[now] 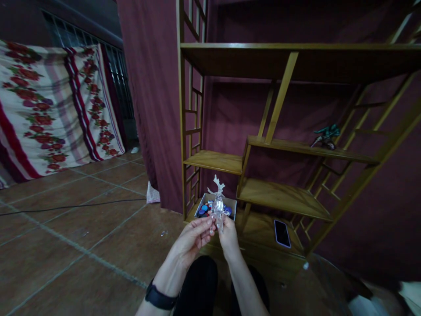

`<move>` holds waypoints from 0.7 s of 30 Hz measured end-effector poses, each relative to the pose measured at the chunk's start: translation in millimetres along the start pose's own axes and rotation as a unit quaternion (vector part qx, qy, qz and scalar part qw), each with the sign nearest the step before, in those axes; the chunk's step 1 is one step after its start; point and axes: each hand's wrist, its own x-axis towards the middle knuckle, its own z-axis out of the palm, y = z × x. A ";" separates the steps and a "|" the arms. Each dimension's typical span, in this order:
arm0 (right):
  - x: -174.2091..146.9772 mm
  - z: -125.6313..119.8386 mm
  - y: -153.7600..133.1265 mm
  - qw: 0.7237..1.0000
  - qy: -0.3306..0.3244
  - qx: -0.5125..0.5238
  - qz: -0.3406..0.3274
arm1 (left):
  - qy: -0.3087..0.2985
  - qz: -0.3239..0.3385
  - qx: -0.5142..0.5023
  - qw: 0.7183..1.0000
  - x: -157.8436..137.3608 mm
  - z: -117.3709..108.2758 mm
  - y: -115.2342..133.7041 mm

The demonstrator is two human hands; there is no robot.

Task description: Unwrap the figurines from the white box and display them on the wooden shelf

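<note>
A clear, glassy deer figurine (218, 207) with branching antlers is held upright in front of me. My left hand (194, 237) pinches its lower left part between thumb and fingers. Closed around its lower right side is my right hand (229, 236), whose fingertips are partly hidden by the figurine. Just behind it, a white open box (233, 206) stands on the bottom shelf with several small blue, red and dark pieces inside. The figurine covers part of the box.
A wooden display shelf (217, 161) rises ahead. A phone (282, 233) lies on its bottom board, and a dark green figurine (325, 137) stands at mid height. A cable (98, 205) crosses the tiled floor at left. A flowered cloth (42, 114) hangs farther back.
</note>
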 end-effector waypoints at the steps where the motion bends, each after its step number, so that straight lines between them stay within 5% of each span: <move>1: -0.6 0.0 -0.4 1.000 -0.002 0.001 0.000 | 0.002 -0.001 0.003 1.000 -0.7 1.8 -0.5; 21: -7.5 -13.3 -6.6 0.995 0.002 0.064 0.081 | 0.023 0.031 0.009 0.999 5.0 -9.0 3.3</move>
